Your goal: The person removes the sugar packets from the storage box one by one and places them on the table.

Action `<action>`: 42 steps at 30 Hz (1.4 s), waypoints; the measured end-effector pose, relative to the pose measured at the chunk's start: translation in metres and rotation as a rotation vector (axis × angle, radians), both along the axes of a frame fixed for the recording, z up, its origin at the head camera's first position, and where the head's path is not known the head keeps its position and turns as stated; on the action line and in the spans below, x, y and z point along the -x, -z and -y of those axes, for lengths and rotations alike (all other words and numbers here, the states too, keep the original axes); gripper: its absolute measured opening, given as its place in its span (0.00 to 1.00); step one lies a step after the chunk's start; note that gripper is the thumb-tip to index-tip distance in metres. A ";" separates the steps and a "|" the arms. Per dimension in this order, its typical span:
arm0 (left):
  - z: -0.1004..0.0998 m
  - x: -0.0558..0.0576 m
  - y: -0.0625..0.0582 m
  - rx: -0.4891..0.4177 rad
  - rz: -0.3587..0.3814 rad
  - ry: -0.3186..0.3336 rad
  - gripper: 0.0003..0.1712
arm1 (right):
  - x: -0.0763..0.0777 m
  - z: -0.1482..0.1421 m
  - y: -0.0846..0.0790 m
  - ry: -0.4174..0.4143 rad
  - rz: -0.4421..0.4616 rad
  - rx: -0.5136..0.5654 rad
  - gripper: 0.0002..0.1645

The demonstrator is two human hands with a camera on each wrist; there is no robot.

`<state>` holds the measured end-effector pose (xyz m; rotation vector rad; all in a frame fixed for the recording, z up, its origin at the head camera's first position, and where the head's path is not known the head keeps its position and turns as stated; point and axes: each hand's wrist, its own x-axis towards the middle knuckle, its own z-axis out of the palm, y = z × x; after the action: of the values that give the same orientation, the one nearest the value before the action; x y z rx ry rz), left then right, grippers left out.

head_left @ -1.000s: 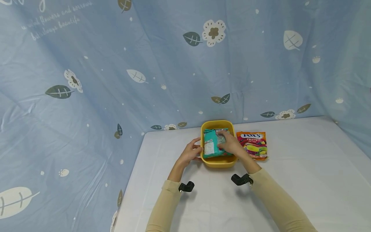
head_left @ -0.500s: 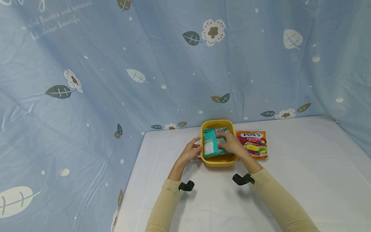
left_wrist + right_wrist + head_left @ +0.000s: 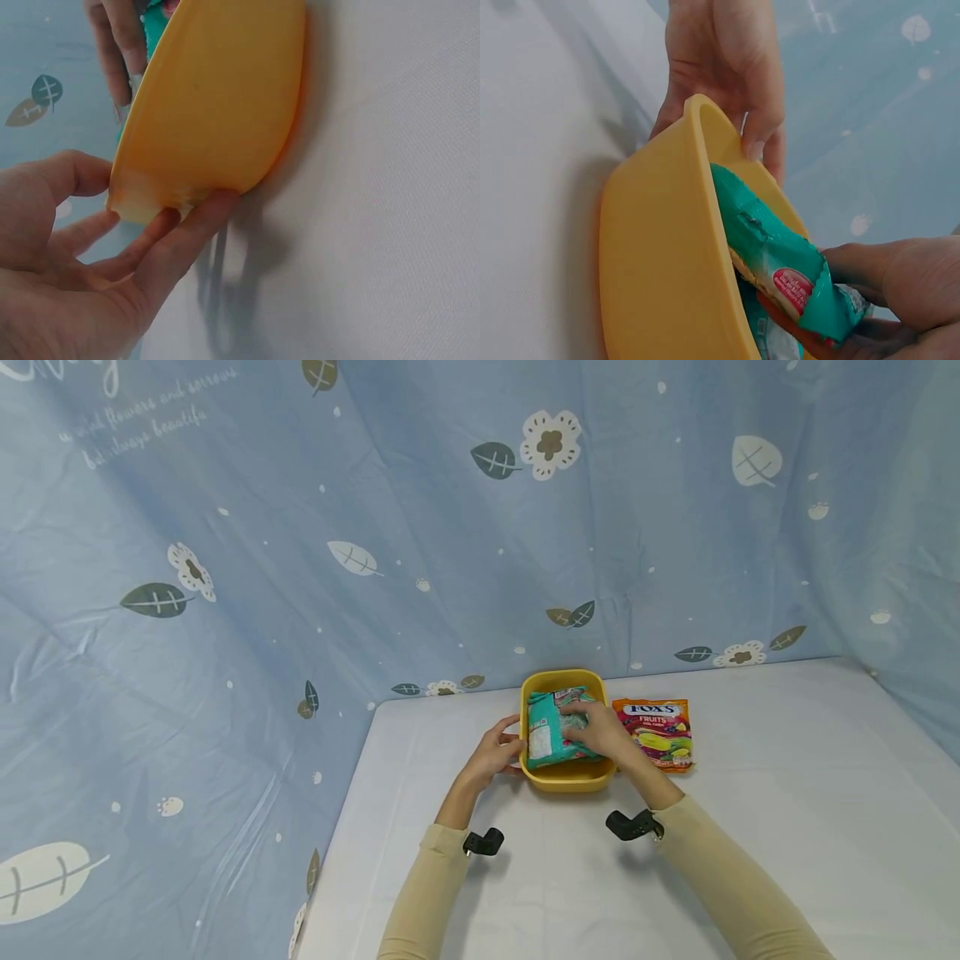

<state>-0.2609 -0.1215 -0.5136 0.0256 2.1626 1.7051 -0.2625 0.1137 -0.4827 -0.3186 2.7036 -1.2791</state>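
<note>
A yellow plastic basin [image 3: 568, 784] stands on the white table, near its back edge. At its left side my left hand [image 3: 489, 753] grips the wall; in the left wrist view the thumb lies at the rim and the fingers touch the outer side. My right hand [image 3: 604, 732] reaches in over the right rim and holds a teal packet [image 3: 761, 232] with a red oval label, fingers and thumb on its end. Beneath that packet another teal-and-white packet [image 3: 776, 334] shows, partly hidden. The lower part of the basin's contents cannot be seen.
Just right of the basin a Fox's Fruits candy bag [image 3: 654, 735] lies flat, beside the right forearm. A blue printed curtain [image 3: 450, 527] hangs behind and along the left of the table [image 3: 787, 777]. Black wrist cameras sit below both forearms.
The right forearm and wrist have shifted slightly to the right. The teal packet in the right hand has moved very little, and the left hand stays on the basin.
</note>
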 end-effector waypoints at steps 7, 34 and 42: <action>0.001 -0.001 0.000 0.000 -0.013 -0.002 0.32 | -0.001 0.001 -0.006 0.002 -0.019 0.005 0.28; -0.003 -0.003 0.003 -0.004 -0.037 0.011 0.33 | -0.006 -0.015 -0.012 0.025 0.029 0.073 0.28; -0.001 -0.003 0.001 -0.010 -0.035 0.006 0.34 | -0.005 -0.017 -0.019 0.027 0.043 0.114 0.29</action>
<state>-0.2582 -0.1205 -0.5150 0.0657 2.1773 1.7238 -0.2574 0.1310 -0.4634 -0.2639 2.6140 -1.4336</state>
